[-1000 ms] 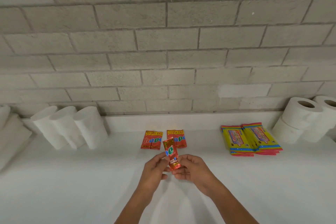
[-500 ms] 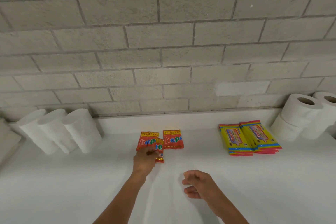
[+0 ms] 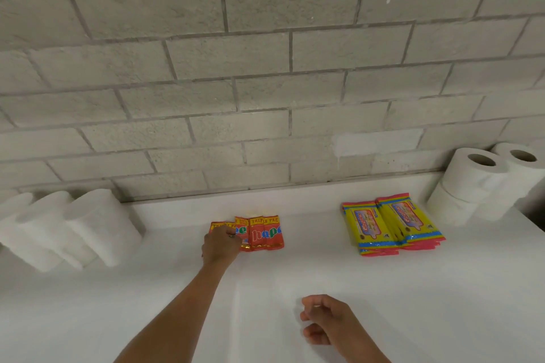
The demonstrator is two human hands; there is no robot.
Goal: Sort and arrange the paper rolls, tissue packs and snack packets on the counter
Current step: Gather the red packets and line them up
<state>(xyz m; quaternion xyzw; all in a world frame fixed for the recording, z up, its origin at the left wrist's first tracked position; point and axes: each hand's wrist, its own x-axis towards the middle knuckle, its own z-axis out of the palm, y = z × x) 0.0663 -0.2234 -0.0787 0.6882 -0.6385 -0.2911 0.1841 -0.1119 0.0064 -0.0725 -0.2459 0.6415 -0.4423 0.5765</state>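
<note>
A person's left hand (image 3: 221, 244) reaches forward with the arm stretched out over a white counter (image 3: 177, 303), its fingers curled down onto the red snack packets (image 3: 259, 234) lined up near the back edge; whether they pinch a packet or only press on it cannot be told, since the back of the hand hides the fingertips. Directly beyond and to the right of those fingers, the packets overlap in a short row, their yellow top bands reading in part "TRIPLE PAC" and large letters spelling "hap" on the rightmost one, with "ee" in green on the packet beside the knuckles. The right hand (image 3: 323, 318) hangs low and near the camera, well back from the packets, its fingers loosely curled and holding nothing. Farther right of the left hand's fingers lies a stack of yellow tissue packs (image 3: 392, 224) with red and blue edging; the cursive brand name cannot be read with certainty, though a "10" shows. Beyond them, stacked paper rolls (image 3: 477, 183) stand against the grey block wall (image 3: 265, 68), while to the left of the fingers wrapped white rolls (image 3: 73, 227) lean in a row.
</note>
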